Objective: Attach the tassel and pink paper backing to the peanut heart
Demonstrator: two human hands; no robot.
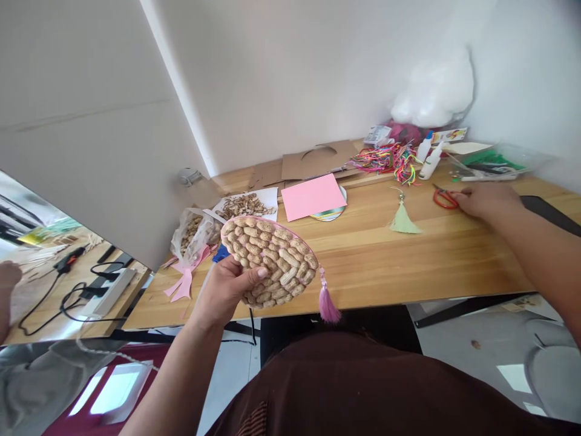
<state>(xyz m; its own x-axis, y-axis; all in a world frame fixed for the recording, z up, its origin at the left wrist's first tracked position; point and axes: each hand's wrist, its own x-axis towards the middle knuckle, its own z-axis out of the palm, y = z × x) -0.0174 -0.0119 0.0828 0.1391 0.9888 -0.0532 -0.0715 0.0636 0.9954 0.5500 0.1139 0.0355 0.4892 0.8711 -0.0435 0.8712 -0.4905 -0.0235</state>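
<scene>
My left hand (226, 284) grips the lower left part of a round disc covered in peanut shells (279, 263), thumb on top. The disc is tilted above the table's front edge, its rim pink. A pink tassel (328, 303) hangs from its right side. At the table's right, my right hand (490, 200) has its fingers closed at the handle of the red-handled scissors (445, 198), which lie on the table with the blades pointing left. A light green tassel (403, 219) lies left of the scissors.
Behind the disc are loose peanut shells (247, 206) on white paper, a plastic bag of peanuts (193, 233) and pink card (313, 197). Colourful cords (390, 158) and glue bottles (431, 160) stand farther back. Beyond the partition (82, 121), a co-worker's hand (8, 275) is near a power strip (109, 293).
</scene>
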